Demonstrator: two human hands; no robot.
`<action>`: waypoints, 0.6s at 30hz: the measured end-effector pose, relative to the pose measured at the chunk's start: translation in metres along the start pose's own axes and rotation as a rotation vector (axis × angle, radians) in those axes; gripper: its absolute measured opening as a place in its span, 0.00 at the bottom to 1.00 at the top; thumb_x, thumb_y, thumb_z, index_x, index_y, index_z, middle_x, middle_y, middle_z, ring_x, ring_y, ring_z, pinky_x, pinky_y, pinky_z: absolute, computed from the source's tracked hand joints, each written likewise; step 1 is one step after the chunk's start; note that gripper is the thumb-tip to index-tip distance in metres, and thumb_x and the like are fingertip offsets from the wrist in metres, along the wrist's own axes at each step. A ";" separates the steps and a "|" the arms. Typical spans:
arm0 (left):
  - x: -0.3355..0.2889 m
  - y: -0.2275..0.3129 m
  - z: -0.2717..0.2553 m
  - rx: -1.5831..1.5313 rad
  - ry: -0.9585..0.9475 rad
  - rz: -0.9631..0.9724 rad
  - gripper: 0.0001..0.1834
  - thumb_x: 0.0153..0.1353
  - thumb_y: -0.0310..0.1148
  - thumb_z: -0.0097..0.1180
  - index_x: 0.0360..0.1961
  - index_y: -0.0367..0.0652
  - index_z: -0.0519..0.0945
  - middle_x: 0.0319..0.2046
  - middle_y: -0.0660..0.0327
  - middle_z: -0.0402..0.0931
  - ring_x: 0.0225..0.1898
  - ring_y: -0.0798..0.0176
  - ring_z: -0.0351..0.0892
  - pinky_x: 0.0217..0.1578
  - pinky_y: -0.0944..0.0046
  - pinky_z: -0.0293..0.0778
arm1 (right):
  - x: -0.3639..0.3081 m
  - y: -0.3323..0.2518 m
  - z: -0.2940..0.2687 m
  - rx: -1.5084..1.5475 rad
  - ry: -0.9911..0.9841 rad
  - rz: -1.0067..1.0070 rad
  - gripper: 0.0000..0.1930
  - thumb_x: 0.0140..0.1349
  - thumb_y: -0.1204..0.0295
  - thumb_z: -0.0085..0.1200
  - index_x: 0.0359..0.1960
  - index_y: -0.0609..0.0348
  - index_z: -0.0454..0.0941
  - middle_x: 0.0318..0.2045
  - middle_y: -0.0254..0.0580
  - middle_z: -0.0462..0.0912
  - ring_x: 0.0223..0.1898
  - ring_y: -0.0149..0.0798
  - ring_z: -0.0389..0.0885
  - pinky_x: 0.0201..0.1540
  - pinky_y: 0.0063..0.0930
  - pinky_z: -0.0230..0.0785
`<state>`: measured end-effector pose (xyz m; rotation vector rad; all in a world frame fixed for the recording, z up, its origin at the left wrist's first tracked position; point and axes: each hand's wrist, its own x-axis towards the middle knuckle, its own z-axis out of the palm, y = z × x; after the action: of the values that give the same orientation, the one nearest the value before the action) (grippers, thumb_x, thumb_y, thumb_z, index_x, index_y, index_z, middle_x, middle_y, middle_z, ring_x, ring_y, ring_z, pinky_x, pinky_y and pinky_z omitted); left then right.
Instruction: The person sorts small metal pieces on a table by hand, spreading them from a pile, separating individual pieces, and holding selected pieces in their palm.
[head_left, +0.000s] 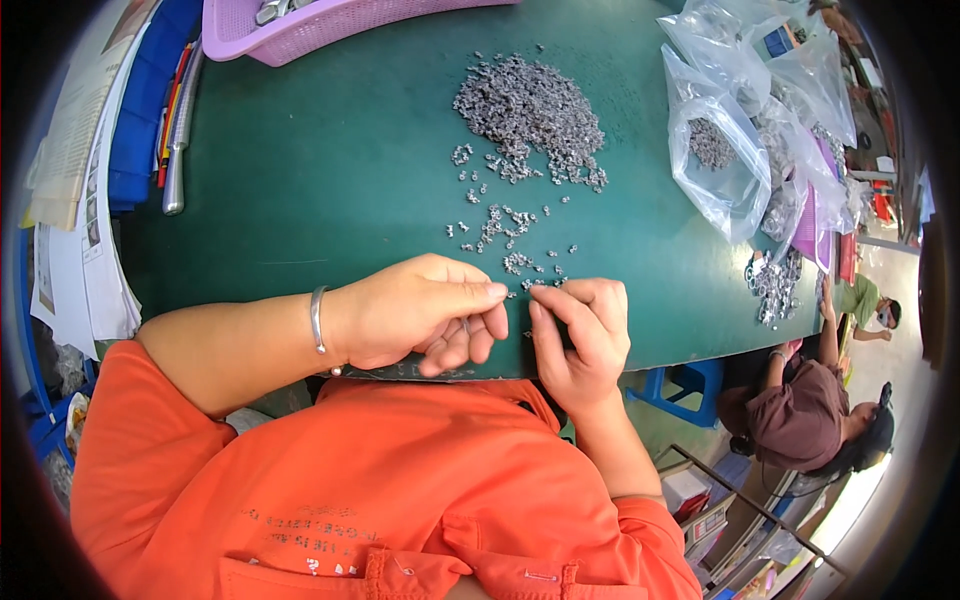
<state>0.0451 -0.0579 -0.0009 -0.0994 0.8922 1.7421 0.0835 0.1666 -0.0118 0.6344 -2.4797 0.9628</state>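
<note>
Thumb and forefinger of the left hand [425,312] form a narrow pinch at the centre of the frame, the remaining fingers loosely curled; thumb and forefinger of the right hand [588,342] face them in a similar narrow pinch, near but apart. Whether either pair grips a piece cannot be told. Just beyond the fingertips, small grey metal pieces [508,222] lie loosely scattered on the dark green tabletop [300,190], leading up to a dense heap of like grey pieces [528,112] at upper centre. For parts so small, fingertip contact alone is probably best, with the palms kept off the scatter; drawing a few pieces at a time from its near edge should keep neighbours from clinging or rolling. Working close to the table's near edge, one would do well to keep the pinch above the green surface, lest a dropped piece be lost. Farther out, clear plastic bags [740,205] occupy the upper right, one containing similar grey pieces; a pink perforated plastic basket [330,35] stands at upper left.
</note>
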 end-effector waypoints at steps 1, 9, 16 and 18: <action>0.000 0.000 -0.002 -0.009 -0.002 0.024 0.20 0.78 0.43 0.43 0.37 0.37 0.77 0.28 0.58 0.78 0.21 0.70 0.73 0.20 0.70 0.69 | 0.001 0.001 0.002 -0.033 -0.022 0.005 0.13 0.44 0.76 0.70 0.34 0.55 0.85 0.29 0.32 0.76 0.32 0.37 0.73 0.38 0.33 0.61; 0.001 0.000 0.001 -0.203 0.054 0.131 0.19 0.77 0.42 0.44 0.32 0.41 0.76 0.24 0.61 0.75 0.16 0.74 0.60 0.16 0.72 0.57 | 0.000 0.000 -0.010 0.027 -0.107 0.003 0.12 0.46 0.77 0.68 0.35 0.55 0.85 0.31 0.33 0.76 0.33 0.38 0.73 0.39 0.33 0.60; 0.000 0.000 0.000 -0.224 0.062 0.152 0.18 0.77 0.41 0.44 0.32 0.42 0.76 0.25 0.61 0.76 0.18 0.73 0.62 0.17 0.71 0.58 | -0.002 0.002 -0.009 -0.001 -0.032 0.040 0.14 0.46 0.83 0.65 0.36 0.57 0.85 0.30 0.34 0.77 0.33 0.39 0.73 0.39 0.32 0.61; -0.001 0.001 0.001 -0.240 0.065 0.158 0.18 0.77 0.41 0.44 0.32 0.42 0.75 0.25 0.60 0.76 0.19 0.73 0.63 0.18 0.71 0.59 | -0.007 0.005 -0.011 -0.037 0.008 0.094 0.14 0.46 0.84 0.64 0.35 0.57 0.85 0.30 0.34 0.77 0.32 0.39 0.72 0.40 0.32 0.62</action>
<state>0.0450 -0.0577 0.0006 -0.2505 0.7502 1.9996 0.0884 0.1798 -0.0103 0.5052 -2.5337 0.9493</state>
